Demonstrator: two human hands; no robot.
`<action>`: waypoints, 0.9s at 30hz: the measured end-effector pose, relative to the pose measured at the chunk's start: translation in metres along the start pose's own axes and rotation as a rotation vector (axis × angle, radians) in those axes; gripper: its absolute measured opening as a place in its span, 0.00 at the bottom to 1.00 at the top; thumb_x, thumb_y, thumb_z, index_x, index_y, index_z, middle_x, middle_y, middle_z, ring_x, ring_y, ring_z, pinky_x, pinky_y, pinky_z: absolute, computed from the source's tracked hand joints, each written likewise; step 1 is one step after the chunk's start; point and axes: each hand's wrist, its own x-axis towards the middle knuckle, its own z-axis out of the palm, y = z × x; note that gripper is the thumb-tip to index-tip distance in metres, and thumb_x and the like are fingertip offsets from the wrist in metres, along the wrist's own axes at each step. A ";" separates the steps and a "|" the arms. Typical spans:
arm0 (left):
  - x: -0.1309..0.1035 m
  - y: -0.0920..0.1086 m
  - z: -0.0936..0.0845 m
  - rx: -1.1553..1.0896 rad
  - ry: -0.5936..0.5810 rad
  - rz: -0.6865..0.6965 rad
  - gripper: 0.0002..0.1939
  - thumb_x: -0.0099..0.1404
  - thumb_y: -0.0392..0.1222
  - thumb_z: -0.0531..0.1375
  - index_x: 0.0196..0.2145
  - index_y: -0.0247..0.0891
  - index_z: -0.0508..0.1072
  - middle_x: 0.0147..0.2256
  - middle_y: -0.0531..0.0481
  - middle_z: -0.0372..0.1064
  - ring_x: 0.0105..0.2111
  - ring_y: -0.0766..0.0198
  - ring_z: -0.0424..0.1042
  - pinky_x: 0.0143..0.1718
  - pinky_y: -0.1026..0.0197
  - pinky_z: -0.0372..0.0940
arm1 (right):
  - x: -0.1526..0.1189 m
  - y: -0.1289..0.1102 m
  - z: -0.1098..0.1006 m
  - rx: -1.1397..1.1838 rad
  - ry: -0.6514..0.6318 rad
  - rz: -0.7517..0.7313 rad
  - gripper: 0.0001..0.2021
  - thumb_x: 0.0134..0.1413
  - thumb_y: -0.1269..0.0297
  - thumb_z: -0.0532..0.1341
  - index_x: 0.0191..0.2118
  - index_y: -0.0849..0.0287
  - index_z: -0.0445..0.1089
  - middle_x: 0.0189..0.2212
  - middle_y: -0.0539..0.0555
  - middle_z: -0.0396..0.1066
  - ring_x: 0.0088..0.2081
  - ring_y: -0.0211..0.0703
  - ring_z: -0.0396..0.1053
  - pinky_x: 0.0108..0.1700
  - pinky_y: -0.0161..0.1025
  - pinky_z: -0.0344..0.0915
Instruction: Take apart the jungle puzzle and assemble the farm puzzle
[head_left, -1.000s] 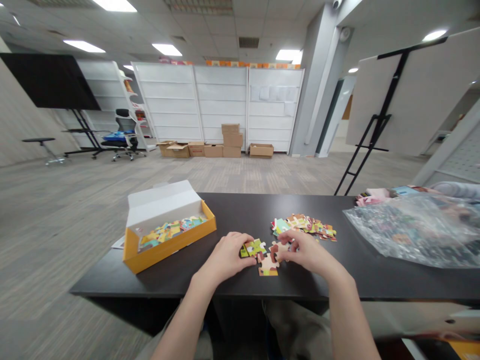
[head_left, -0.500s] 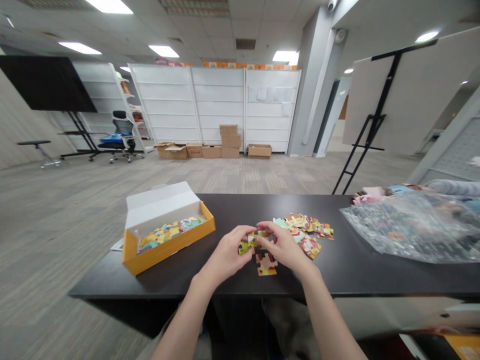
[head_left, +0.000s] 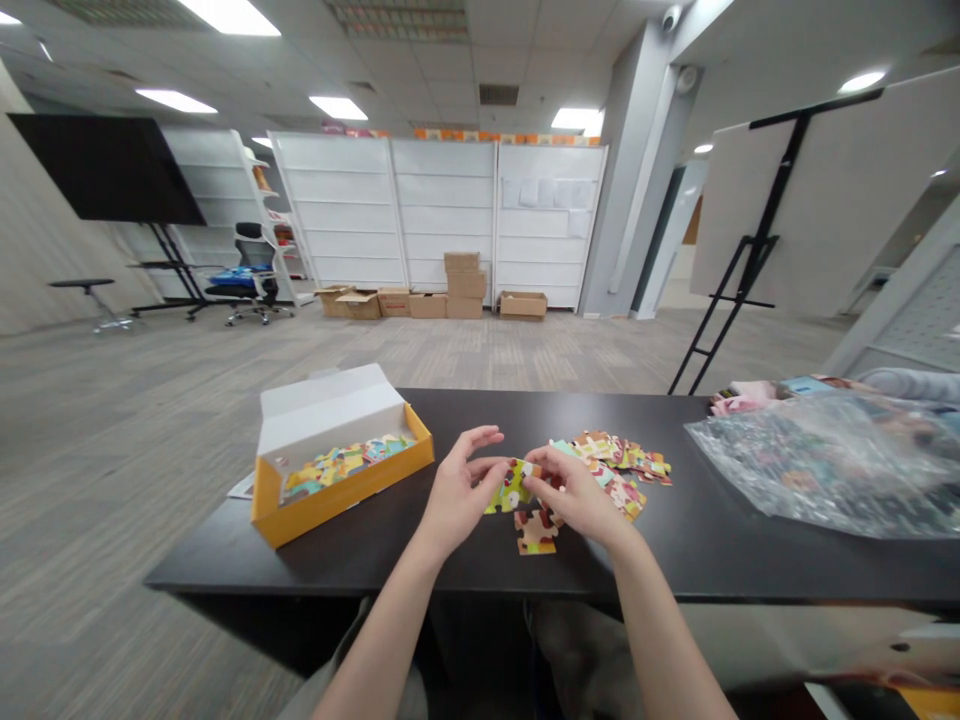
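Over the dark table, a green jigsaw puzzle piece (head_left: 513,490) with small printed shapes sits between my hands. My left hand (head_left: 461,495) has thumb and index finger pinched at the piece's left upper edge, while its other fingers are raised and apart. From the right, my right hand (head_left: 581,497) pinches the piece with thumb and fingers, which hide part of it. Just below lies a brown-and-beige puzzle piece (head_left: 535,533) with a yellow-green edge, flat on the table. Beside my right hand, a loose pile of puzzle pieces (head_left: 619,455) spreads across the tabletop.
A yellow box (head_left: 345,510) with its white lid raised stands at the left, holding many puzzle pieces (head_left: 341,465). At the right lies a clear plastic bag (head_left: 832,465) near folded pink cloth (head_left: 750,392). The black table's (head_left: 337,565) front edge runs close to my forearms.
My left hand's outer fingers have lifted and spread, showing more of the green piece. The whole view has shifted slightly; the box and pile look unmoved.
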 end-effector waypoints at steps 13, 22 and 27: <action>0.006 -0.003 0.004 0.044 0.003 -0.114 0.18 0.58 0.46 0.68 0.44 0.35 0.73 0.32 0.49 0.76 0.35 0.60 0.79 0.40 0.59 0.74 | -0.004 0.005 -0.007 0.250 0.081 0.076 0.14 0.57 0.51 0.64 0.41 0.55 0.68 0.34 0.51 0.72 0.33 0.41 0.72 0.30 0.37 0.73; 0.000 -0.021 -0.019 0.632 -0.178 0.020 0.22 0.59 0.42 0.67 0.52 0.43 0.73 0.51 0.45 0.76 0.53 0.49 0.73 0.57 0.47 0.65 | 0.000 0.021 -0.024 -0.042 0.390 0.007 0.13 0.57 0.56 0.62 0.43 0.58 0.73 0.26 0.50 0.72 0.29 0.42 0.71 0.31 0.37 0.65; -0.004 -0.020 -0.030 0.775 -0.273 -0.001 0.21 0.59 0.39 0.67 0.51 0.44 0.74 0.49 0.46 0.74 0.51 0.50 0.72 0.56 0.47 0.64 | 0.000 0.026 -0.024 -0.055 0.388 0.004 0.13 0.58 0.56 0.61 0.43 0.58 0.73 0.28 0.51 0.73 0.30 0.42 0.71 0.32 0.38 0.64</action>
